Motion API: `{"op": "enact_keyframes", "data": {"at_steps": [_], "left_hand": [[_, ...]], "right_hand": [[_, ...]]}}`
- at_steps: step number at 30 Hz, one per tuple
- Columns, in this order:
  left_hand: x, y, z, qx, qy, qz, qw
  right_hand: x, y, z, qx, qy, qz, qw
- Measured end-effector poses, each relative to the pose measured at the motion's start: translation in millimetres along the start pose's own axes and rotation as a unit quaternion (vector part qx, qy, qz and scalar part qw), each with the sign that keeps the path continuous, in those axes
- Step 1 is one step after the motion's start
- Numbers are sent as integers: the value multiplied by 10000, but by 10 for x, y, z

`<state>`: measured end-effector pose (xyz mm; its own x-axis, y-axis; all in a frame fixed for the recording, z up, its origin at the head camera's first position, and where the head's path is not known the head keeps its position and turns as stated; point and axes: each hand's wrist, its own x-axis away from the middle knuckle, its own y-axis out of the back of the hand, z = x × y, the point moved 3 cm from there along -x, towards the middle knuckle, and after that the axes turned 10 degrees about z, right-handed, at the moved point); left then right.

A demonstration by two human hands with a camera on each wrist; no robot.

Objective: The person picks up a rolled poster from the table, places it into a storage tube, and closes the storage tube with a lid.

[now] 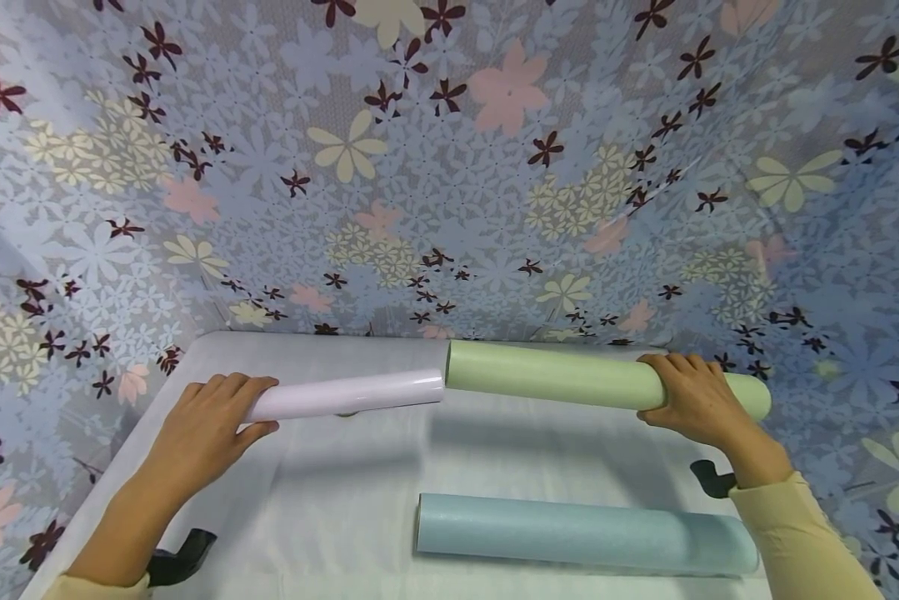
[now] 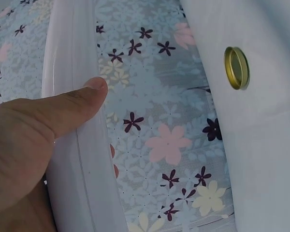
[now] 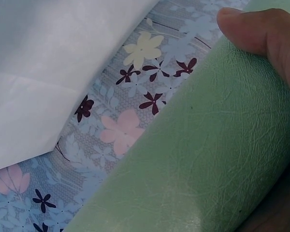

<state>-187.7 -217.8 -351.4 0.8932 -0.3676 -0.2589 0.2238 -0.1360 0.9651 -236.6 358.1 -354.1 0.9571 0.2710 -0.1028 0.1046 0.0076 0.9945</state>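
My left hand (image 1: 205, 429) grips the left end of a slim, glossy pale-lilac roll (image 1: 359, 396), thumb below and fingers over the top. In the left wrist view the thumb lies across the roll, and a lengthwise edge line shows along it. My right hand (image 1: 696, 400) holds a thicker light-green roll (image 1: 554, 375) near its right end; its creased, leather-like surface fills much of the right wrist view. Both rolls are held up over the far part of the white table, roughly in line, with the lilac roll's right end right at the green roll's open left end.
A light-blue roll (image 1: 584, 533) lies across the near right part of the white-covered table (image 1: 329, 517). Under the lilac roll sits a small gold-coloured metal lid (image 2: 237, 68). Flower-patterned cloth (image 1: 434, 183) hangs behind and at both sides. Black wrist mounts (image 1: 182, 558) show at both arms.
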Motion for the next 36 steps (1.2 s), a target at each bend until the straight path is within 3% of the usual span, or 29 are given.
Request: {"op": "enact_keyframes", "data": {"at_steps": [16,25,36], "left_hand": [[-92,-13,54,88,87,-89,9999],[-131,-38,56,137,222,129,9996],[-199,-67,41,117,162,97,9998]], "right_hand": [[46,20,4,83,145,-106,9998],[50,34,36,80,152,-168,9997],[32,46,47,50,144,-50,9999]]}}
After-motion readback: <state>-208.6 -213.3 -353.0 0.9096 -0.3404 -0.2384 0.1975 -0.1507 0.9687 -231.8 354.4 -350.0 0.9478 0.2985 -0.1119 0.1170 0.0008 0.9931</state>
